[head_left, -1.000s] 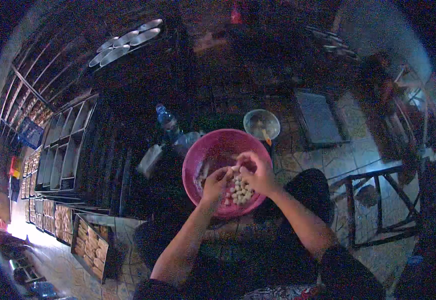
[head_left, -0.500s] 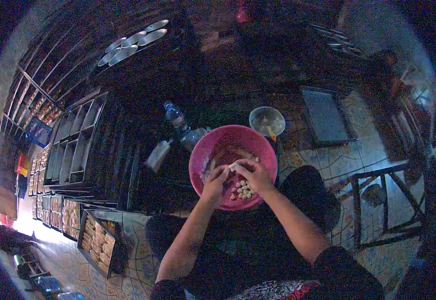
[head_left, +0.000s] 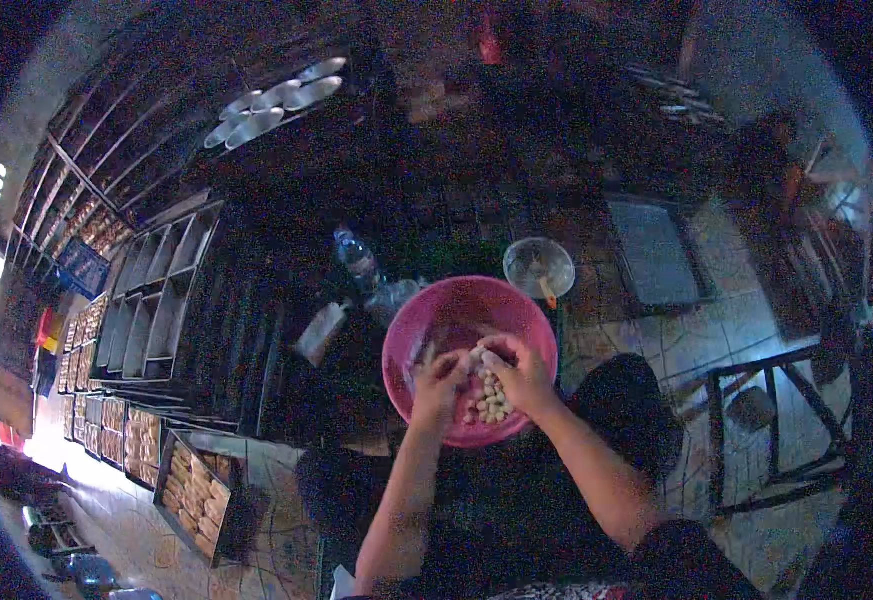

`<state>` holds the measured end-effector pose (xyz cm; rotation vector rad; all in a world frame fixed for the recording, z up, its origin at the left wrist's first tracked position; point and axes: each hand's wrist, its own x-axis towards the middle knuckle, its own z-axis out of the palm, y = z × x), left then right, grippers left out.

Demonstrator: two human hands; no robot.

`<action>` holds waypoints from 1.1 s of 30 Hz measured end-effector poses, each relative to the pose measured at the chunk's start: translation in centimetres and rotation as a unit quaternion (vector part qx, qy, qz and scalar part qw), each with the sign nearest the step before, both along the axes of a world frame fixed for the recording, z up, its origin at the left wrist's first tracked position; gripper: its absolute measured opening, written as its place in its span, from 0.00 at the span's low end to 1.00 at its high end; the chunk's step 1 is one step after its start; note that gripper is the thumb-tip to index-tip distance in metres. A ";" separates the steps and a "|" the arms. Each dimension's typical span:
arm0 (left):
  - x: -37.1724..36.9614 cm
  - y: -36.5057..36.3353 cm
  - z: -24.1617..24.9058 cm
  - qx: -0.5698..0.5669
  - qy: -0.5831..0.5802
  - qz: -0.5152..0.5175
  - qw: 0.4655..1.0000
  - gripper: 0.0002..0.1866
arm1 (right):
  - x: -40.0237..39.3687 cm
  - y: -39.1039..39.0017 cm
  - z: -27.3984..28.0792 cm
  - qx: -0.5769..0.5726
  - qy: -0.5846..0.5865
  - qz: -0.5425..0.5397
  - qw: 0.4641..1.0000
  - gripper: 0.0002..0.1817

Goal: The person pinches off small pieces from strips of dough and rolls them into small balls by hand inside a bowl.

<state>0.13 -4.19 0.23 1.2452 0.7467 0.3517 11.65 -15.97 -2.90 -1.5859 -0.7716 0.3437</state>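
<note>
Left hand (head_left: 440, 378) and right hand (head_left: 520, 372) meeting over pink basin (head_left: 437, 305) on floor; fingers pinching pale dough piece (head_left: 474, 358); small balls (head_left: 492, 398) piling at near rim; piece risks dropping if pinch loosens.

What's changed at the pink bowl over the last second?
Little. Both hands, left hand and right hand, have drawn closer together over the pink bowl, fingers pinching something small and pale. The pile of small pale balls stays in the bowl; the clear bowl and bottle are unmoved.
</note>
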 end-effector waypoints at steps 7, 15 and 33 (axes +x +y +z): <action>-0.5 -0.2 -4.0 -0.107 -0.049 -0.020 0.993 0.14 | -0.3 -0.3 4.0 0.010 0.081 0.001 0.997 0.15; -0.4 -0.6 -2.9 -0.163 -0.090 -0.036 0.982 0.17 | 0.6 0.5 3.6 -0.083 0.014 0.056 0.995 0.19; -0.4 2.0 -1.9 0.203 -0.032 -0.087 0.975 0.13 | 1.0 0.6 0.9 -0.055 0.180 0.064 0.980 0.20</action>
